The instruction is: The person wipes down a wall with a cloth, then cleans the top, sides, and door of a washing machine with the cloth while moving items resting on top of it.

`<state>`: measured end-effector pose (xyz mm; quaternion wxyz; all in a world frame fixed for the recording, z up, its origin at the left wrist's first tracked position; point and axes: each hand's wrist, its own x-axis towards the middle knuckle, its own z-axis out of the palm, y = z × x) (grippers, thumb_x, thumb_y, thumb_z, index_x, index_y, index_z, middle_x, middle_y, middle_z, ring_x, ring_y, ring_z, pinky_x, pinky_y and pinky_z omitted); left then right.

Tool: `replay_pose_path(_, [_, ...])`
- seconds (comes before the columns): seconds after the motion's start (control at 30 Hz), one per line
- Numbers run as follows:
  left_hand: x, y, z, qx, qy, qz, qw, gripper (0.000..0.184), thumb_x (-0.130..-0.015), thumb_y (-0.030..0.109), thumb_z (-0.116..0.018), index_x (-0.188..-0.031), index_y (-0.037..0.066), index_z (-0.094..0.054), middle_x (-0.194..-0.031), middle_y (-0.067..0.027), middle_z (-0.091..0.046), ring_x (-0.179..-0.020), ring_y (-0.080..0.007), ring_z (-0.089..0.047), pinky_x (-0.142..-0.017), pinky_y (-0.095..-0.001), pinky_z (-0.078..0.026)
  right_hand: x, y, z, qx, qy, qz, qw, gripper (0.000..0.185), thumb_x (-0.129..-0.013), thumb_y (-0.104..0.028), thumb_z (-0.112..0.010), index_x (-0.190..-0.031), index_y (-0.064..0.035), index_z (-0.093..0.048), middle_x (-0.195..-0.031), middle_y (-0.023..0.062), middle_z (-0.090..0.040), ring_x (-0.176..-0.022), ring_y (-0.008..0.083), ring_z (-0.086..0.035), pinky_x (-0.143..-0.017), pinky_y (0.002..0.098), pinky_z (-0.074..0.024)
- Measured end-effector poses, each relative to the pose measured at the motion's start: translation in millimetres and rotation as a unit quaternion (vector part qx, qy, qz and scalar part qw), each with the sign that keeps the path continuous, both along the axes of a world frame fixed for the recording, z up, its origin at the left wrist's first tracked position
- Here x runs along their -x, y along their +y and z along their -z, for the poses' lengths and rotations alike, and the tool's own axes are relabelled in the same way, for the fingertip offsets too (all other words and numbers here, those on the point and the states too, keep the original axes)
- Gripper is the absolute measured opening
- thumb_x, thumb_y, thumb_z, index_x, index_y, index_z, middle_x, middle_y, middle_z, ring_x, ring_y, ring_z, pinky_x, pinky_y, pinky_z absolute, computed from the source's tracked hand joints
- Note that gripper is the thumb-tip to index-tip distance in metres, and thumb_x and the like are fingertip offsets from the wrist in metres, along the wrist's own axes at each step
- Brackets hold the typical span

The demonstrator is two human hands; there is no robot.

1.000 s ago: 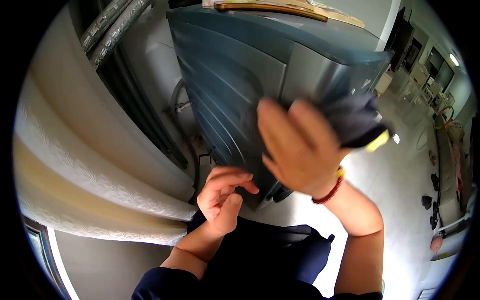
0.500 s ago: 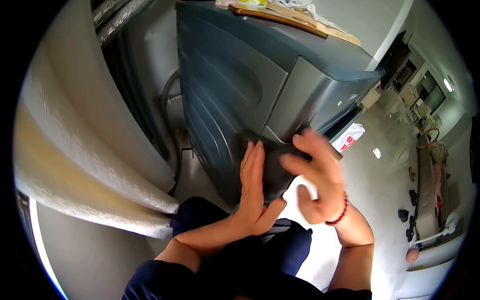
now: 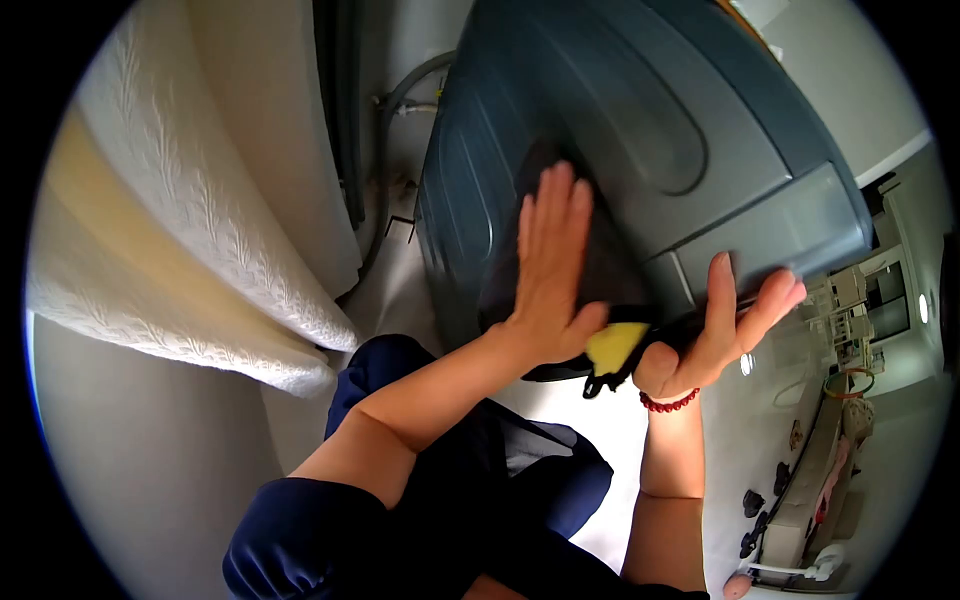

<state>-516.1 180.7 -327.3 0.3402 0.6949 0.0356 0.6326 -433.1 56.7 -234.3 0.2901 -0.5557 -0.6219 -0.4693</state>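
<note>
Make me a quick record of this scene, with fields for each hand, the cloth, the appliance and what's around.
Left hand: left hand, laid flat on the dark cloth
Right hand: right hand, fingers spread near the appliance's corner; contact unclear
Cloth: dark, with a yellow patch, against the appliance's side
Appliance: gray appliance, ridged side panel
Surroundings: pale curtain, gray hose
</note>
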Motion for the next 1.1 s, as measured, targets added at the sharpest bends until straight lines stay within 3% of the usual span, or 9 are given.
replay_pose_path(0.13, [-1.6, -0.8, 120.0, 0.077, 0.081, -0.041, 0.993, 0.082, -0.097, 0.048, -0.035, -0.154, -0.006, -0.012, -0.160, -0.0297, -0.007, -0.150, -0.0430, -0.007, -0.119, -0.0520, -0.004, -7.8, 11.0, 11.9, -0.029, -0.048, 0.004, 0.998, 0.051, -0.088, -0.036, -0.053, -0.121, 0.0004, -0.066, -0.161, 0.0246, -0.013, -0.149, 0.0451, -0.001, -0.117, 0.0582, -0.0021])
replay_pose_path(0.2, [1.7, -1.2, 138.9, 0.119, 0.104, -0.057, 0.986, 0.066, -0.102, 0.032, -0.029, -0.154, -0.005, -0.012, -0.161, -0.0271, -0.010, -0.150, -0.0419, -0.008, -0.121, -0.0469, -0.007, -3.0, 16.9, 5.7, -0.026, -0.089, 0.010, 0.996, 0.053, -0.093, -0.033, -0.050, -0.127, 0.0066, -0.057, -0.160, 0.0264, -0.011, -0.150, 0.0428, 0.000, -0.118, 0.0576, -0.0006])
replay_pose_path(0.3, [-5.9, 23.8, 98.5, 0.150, 0.084, -0.058, 0.983, 0.068, -0.099, 0.021, -0.046, -0.153, -0.005, -0.016, -0.160, -0.0266, -0.014, -0.149, -0.0438, -0.013, -0.121, -0.0486, -0.012, -1.2, 18.4, 3.5, -0.023, -0.115, 0.011, 0.993, 0.051, -0.095, -0.027, -0.048, -0.131, 0.0095, -0.051, -0.160, 0.0273, -0.010, -0.150, 0.0407, 0.000, -0.119, 0.0570, -0.0009])
replay_pose_path(0.4, [-23.1, 72.4, 68.7, 0.057, 0.046, -0.094, 0.993, 0.066, -0.102, 0.030, -0.041, -0.154, -0.002, -0.016, -0.161, -0.0228, -0.016, -0.150, -0.0363, -0.013, -0.121, -0.0437, -0.011, 2.4, 18.5, 2.1, -0.025, -0.118, 0.016, 0.993, 0.048, -0.094, -0.021, -0.046, -0.132, 0.0087, -0.049, -0.160, 0.0278, -0.009, -0.150, 0.0407, -0.004, -0.119, 0.0559, -0.0067])
replay_pose_path(0.63, [-40.2, 75.2, 203.3, 0.384, 0.021, 0.042, 0.922, 0.075, -0.100, 0.041, -0.045, -0.155, 0.000, -0.016, -0.160, -0.0179, -0.019, -0.148, -0.0316, -0.017, -0.120, -0.0380, -0.013, -1.2, 15.8, 1.5, -0.020, -0.131, 0.035, 0.991, 0.048, -0.094, -0.019, -0.044, -0.133, 0.0089, -0.049, -0.160, 0.0276, -0.008, -0.150, 0.0413, -0.006, -0.120, 0.0542, -0.0082])
replay_pose_path(0.8, [-10.5, 0.1, 131.2, 0.192, 0.131, -0.069, 0.970, 0.087, -0.095, 0.051, -0.047, -0.154, -0.004, -0.016, -0.160, -0.0243, -0.013, -0.149, -0.0395, -0.011, -0.120, -0.0460, -0.011, -5.7, 19.3, 3.9, -0.022, -0.127, 0.011, 0.992, 0.049, -0.095, -0.021, -0.042, -0.134, 0.0085, -0.049, -0.161, 0.0269, -0.007, -0.150, 0.0404, -0.006, -0.120, 0.0536, -0.0093])
replay_pose_path(0.9, [-7.4, -0.7, 61.6, 0.063, 0.081, -0.042, 0.994, 0.094, -0.091, 0.057, -0.048, -0.154, -0.006, -0.016, -0.161, -0.0282, -0.009, -0.150, -0.0442, -0.007, -0.120, -0.0509, -0.009, -5.6, 21.3, 2.8, -0.020, -0.122, -0.003, 0.992, 0.050, -0.097, -0.024, -0.039, -0.134, 0.0077, -0.049, -0.161, 0.0265, -0.007, -0.150, 0.0398, -0.005, -0.121, 0.0535, -0.0098])
replay_pose_path(1.0, [-9.4, 26.0, -22.3, -0.057, -0.021, 0.024, 0.998, 0.091, -0.088, 0.046, -0.049, -0.154, -0.006, -0.015, -0.160, -0.0296, -0.008, -0.149, -0.0467, -0.006, -0.120, -0.0520, -0.009, -5.4, 16.7, 7.0, -0.016, -0.106, 0.014, 0.994, 0.050, -0.099, -0.027, -0.036, -0.134, 0.0064, -0.050, -0.161, 0.0263, -0.005, -0.150, 0.0402, -0.005, -0.121, 0.0538, -0.0099])
replay_pose_path(1.1, [-32.2, 68.4, -25.2, -0.038, -0.044, 0.001, 0.998, 0.080, -0.088, 0.027, -0.052, -0.154, -0.003, -0.018, -0.160, -0.0266, -0.013, -0.150, -0.0423, -0.009, -0.121, -0.0483, -0.010, -5.8, 17.6, 6.2, -0.022, -0.118, 0.021, 0.993, 0.051, -0.099, -0.028, -0.035, -0.134, 0.0056, -0.051, -0.161, 0.0267, -0.005, -0.150, 0.0407, -0.006, -0.120, 0.0538, -0.0092])
